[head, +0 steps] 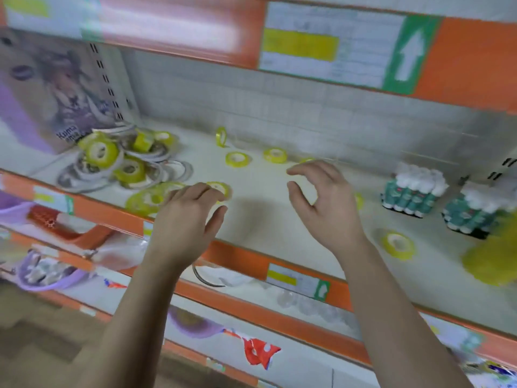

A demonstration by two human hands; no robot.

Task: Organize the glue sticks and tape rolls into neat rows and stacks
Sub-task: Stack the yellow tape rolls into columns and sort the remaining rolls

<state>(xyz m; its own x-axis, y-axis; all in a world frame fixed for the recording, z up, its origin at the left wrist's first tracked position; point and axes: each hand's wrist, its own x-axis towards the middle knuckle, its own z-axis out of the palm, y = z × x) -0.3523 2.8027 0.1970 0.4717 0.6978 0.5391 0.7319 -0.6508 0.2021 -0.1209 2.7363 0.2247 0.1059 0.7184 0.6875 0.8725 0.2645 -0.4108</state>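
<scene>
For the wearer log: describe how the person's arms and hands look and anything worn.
The left forearm and right forearm are bare to the frame's edge; no sleeves show. The left hand and right hand wear no gloves. No watch, bracelet or ring is visible, though blur could hide a thin one.

I see a white shelf with an orange front edge; yellow tape rolls heap at its left end, teal glue-stick packs near its right.

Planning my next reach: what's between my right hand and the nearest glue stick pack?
Head view: a yellow tape roll peeks out beside the right hand; beyond it, bare white shelf up to the glue stick pack.
</scene>
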